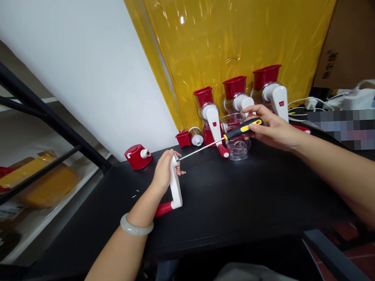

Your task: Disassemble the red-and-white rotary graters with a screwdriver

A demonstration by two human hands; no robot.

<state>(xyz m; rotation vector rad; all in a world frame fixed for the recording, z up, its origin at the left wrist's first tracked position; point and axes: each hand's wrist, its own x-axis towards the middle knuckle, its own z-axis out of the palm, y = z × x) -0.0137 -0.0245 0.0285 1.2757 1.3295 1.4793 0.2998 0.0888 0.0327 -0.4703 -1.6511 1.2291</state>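
Note:
My left hand (164, 171) is closed around the top of a white crank handle (176, 186), whose red grip (163, 209) points left near the black table. In my right hand (272, 128) is a screwdriver (241, 130) with a black and yellow handle. Its long metal shaft slants down to the left, and the tip meets the upper end of the crank handle. Whether the tip sits in a screw is too small to tell. Behind the screwdriver stands a clear plastic housing (237, 148), partly covered by its handle.
Red and white rotary graters (211, 114) stand along the back against yellow sheeting (233, 39). A grater drum (196, 136) and small red hopper (183, 138) are beside them. A red base part (138, 156) lies at the left of the black table (240, 204). White cables (325, 103) lie at right.

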